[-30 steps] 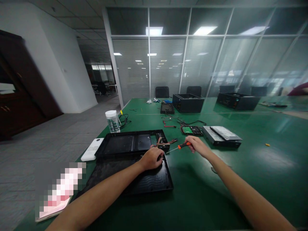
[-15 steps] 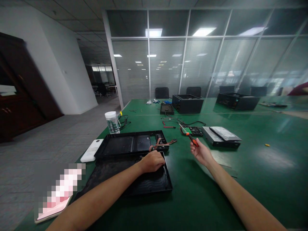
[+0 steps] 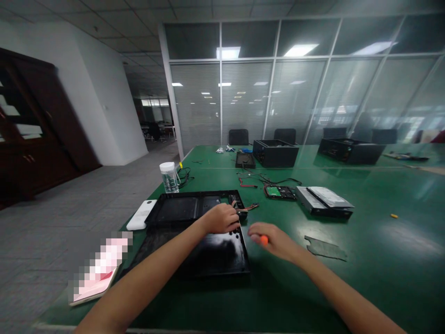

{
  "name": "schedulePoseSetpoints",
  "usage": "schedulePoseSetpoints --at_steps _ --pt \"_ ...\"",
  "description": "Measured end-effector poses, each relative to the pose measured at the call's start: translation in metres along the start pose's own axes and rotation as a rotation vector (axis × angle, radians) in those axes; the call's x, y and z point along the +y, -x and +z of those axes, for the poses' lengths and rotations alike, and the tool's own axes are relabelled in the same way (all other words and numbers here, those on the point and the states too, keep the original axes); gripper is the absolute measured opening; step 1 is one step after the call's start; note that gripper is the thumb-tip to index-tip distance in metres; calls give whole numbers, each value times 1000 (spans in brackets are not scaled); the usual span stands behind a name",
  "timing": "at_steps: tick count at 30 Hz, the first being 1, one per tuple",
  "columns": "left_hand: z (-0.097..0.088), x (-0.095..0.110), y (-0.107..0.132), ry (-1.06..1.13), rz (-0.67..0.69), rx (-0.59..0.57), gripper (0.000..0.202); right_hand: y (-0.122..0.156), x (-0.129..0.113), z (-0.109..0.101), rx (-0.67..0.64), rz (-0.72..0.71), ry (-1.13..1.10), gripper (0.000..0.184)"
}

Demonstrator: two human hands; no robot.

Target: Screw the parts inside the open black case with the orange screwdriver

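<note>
My right hand [image 3: 273, 237] is closed around a screwdriver [image 3: 264, 240]. Only the orange end of its handle shows; its shaft is hidden behind my fingers. That hand hovers just right of a shallow black computer case panel [image 3: 222, 260] lying on the table. My left hand [image 3: 221, 218] has its fingers curled over the panel's upper right edge, and its fingertips point down. Behind it lies a second black panel [image 3: 177, 209] with recesses. Striped ribbon wires [image 3: 249, 207] come out at its right end, near my left knuckles.
On the green table [image 3: 375, 278] are a drive unit [image 3: 323, 209], a circuit board [image 3: 278, 192], a flat plate [image 3: 325, 248] and a yellow piece [image 3: 394, 215]. A water bottle [image 3: 169, 178], white device [image 3: 141, 215] and phone [image 3: 93, 297] line the left edge. Black cases [image 3: 276, 155] stand behind.
My right hand has brought the screwdriver left and down, from near the circuit board to the panel's right edge. The flat plate has come into fuller view. My left hand stays at the panel.
</note>
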State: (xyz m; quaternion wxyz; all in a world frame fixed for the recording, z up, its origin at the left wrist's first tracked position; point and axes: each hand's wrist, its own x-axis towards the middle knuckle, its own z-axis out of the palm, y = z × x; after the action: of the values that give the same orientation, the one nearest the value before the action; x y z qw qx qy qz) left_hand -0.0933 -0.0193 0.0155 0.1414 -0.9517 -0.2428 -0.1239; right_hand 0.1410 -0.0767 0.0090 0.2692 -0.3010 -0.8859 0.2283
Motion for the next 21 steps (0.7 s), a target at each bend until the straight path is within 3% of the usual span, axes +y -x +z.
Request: schedulePoseSetpoints --at_steps 2,3,6,9,12,15,18,21 --pt "-9 -20 12 22 -173 -45 26 13 -27 14 -201 -82 197 22" --pt "-11 -30 20 45 -243 -88 24 23 -35 22 -226 -88 287 20" --pt "-9 -59 52 134 -369 -270 23 54 -43 37 -194 -45 448 12" --pt "-2 -71 75 195 -431 -373 24 85 -36 38 -140 15 454 11" --pt "2 -66 80 155 -370 -327 23 107 -32 31 -100 43 439 14" --pt "-7 -58 72 71 -287 -275 15 111 -32 28 -68 78 444 13" --pt "-35 -50 61 23 -257 -234 13 96 -28 28 -59 82 448 13" --pt "-78 -30 56 15 -220 -224 13 64 -14 29 -40 63 456 13"
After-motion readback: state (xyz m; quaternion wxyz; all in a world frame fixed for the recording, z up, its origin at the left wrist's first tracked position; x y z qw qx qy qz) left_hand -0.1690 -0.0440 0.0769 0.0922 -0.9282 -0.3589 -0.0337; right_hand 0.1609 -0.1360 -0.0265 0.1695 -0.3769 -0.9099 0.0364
